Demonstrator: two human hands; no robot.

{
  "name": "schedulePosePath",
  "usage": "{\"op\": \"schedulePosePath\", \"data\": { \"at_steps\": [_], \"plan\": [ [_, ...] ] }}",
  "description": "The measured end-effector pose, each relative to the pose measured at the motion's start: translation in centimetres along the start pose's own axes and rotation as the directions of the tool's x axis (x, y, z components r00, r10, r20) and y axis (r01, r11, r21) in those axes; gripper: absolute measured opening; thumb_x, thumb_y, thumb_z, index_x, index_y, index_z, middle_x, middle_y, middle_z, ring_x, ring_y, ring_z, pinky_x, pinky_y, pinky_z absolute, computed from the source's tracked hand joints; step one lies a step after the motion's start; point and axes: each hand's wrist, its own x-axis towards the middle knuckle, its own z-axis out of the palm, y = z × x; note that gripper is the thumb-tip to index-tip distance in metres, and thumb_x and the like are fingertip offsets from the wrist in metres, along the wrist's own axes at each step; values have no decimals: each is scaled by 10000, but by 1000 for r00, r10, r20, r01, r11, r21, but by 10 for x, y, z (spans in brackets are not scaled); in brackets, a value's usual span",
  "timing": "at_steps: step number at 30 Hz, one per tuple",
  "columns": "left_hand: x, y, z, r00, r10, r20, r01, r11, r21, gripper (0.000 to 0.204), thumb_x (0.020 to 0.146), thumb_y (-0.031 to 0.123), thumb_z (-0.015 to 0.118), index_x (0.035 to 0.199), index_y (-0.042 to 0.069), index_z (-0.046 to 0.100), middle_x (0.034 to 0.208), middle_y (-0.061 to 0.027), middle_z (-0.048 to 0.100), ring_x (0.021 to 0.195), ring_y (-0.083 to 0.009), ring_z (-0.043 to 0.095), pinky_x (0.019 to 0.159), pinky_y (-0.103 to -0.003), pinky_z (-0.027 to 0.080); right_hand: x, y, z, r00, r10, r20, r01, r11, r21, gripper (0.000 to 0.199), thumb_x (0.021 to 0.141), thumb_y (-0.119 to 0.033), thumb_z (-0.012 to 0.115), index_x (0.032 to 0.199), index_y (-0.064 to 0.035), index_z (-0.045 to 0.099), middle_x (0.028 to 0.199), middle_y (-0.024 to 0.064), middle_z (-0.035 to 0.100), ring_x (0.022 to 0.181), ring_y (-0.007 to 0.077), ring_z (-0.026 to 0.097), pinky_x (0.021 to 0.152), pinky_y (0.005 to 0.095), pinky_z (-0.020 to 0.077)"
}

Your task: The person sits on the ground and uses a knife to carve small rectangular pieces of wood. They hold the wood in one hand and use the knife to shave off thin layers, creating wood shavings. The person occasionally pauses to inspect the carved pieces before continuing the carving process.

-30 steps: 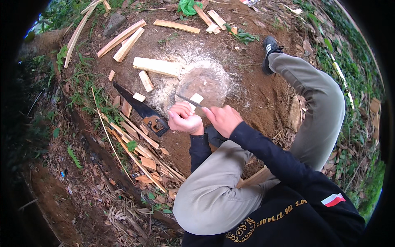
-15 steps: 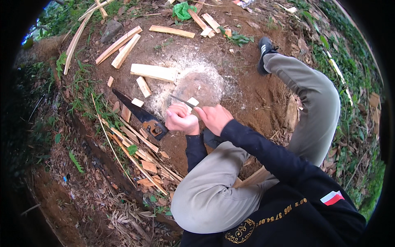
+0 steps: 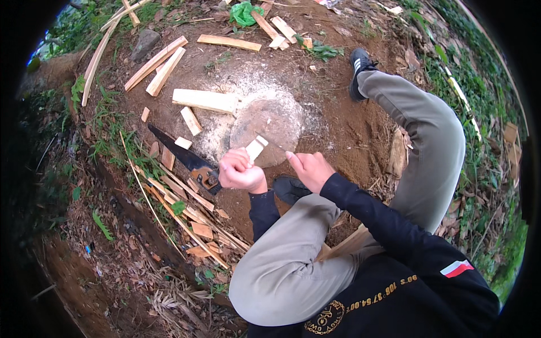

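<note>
1. Landmark = the round stump top (image 3: 270, 127), flat cut face w/ pale sawdust (image 3: 236, 90) spread around it on bare dirt.
2. Left hand (image 3: 241, 172) sits at the stump's near edge, fingers clamped tight around a small pale wood piece (image 3: 256, 149). The piece pokes up out of the fist, tilted over the stump face.
3. Right hand (image 3: 310, 169) is just beside the stump's near-right edge, close to the left hand but not touching it. Fingers curled, and there seems to be a thin blade (image 3: 274, 145) running from the fingertips toward the wood piece. Too thin and blurry to be sure, so can't tell what the grip is closed on, if anything.
4. Hand saw (image 3: 183, 158), dark blade w/ wooden handle, lies on the ground just left of the stump, handle end nearest the left hand.
5. A thick pale plank (image 3: 204, 100) lies touching or nearly touching the stump's far-left edge. Small offcuts (image 3: 190, 120) between it and the saw.
6. More long boards (image 3: 155, 63) farther out beyond the stump, up-left. Green plastic bag (image 3: 245, 12) well beyond the stump's far side.
7. Thin sticks and chips (image 3: 194, 217) piled near-left of the stump.
8. Person's in grey trousers, right leg stretched out past the stump's right side, black shoe (image 3: 359, 70) at its far right.
</note>
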Motion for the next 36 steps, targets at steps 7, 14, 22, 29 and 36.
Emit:
{"op": "schedulePosePath", "data": {
  "at_steps": [7, 14, 22, 29, 36],
  "plan": [
    [0, 1, -8, 997, -30, -70, 29, 1000, -5, 463, 994, 209, 357, 547, 113, 283, 459, -22, 267, 386, -140, 280, 430, -274, 302, -8, -21, 7, 985, -150, 83, 152, 988, -25, 457, 1014, -352, 452, 786, -1, 634, 654, 258, 604, 651, 455, 616, 631, 510, 520],
    [-1, -4, -14, 996, -16, -92, 14, 1000, -22, 448, 984, 203, 358, 550, 114, 291, 460, -23, 283, 385, -138, 287, 431, -280, 309, -4, -20, 17, 984, -178, 23, 179, 981, -79, 456, 1008, -351, 468, 748, -11, 626, 612, 252, 593, 600, 448, 611, 591, 513, 518],
    [-2, -6, -11, 997, 15, -79, -15, 1000, 3, 440, 970, 195, 376, 547, 110, 290, 464, -31, 292, 390, -143, 300, 435, -284, 315, 9, -24, 25, 974, -228, 11, 227, 965, -134, 490, 1008, -362, 458, 713, -18, 643, 629, 245, 611, 618, 434, 628, 603, 507, 528],
    [-3, -6, -2, 999, 26, -43, -24, 999, 48, 447, 977, 222, 368, 553, 119, 277, 469, -15, 271, 394, -129, 278, 435, -269, 306, 38, -14, 32, 984, -168, -52, 159, 977, -140, 504, 1015, -373, 432, 753, -7, 659, 692, 235, 640, 670, 444, 637, 658, 500, 540],
    [-2, -5, -10, 999, 6, -53, -8, 999, -31, 451, 997, 199, 361, 559, 107, 303, 476, -25, 285, 392, -135, 289, 421, -274, 283, -4, -14, 1, 993, -79, 92, 78, 997, 12, 418, 1014, -322, 457, 818, -3, 644, 726, 242, 625, 683, 438, 623, 634, 500, 522]
  ]
}}
